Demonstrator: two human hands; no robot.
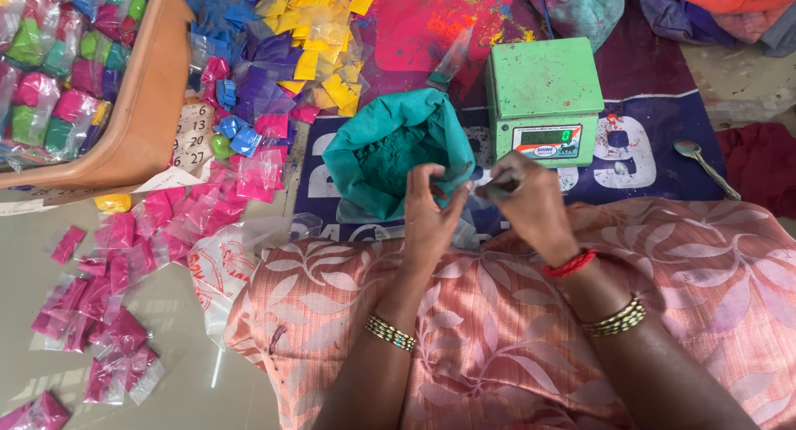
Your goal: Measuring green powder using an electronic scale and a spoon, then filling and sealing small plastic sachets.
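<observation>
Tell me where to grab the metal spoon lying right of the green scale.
Take the spoon by its thin handle, probably from the near right: the bowl points up-left toward the scale, while the handle end lies free on the floor beside the dark red cloth.

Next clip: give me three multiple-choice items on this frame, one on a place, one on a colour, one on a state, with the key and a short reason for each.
1. Where does the green scale stand?
A. Inside the tan tray
B. Just right of the bag of teal powder
C. On the person's lap

2. What colour are the small packets strewn on the pale floor at the left?
A. Pink
B. White
C. Black

3. How is the bag of teal powder?
A. Tied shut
B. Lying flat and empty
C. Open at the top, powder showing

Key: 1 B, the scale sits on the printed mat beside the bag. 2 A, the loose packets there hold pink powder. 3 C, the mouth gapes in front of the left hand and right hand, with teal powder visible inside.
</observation>
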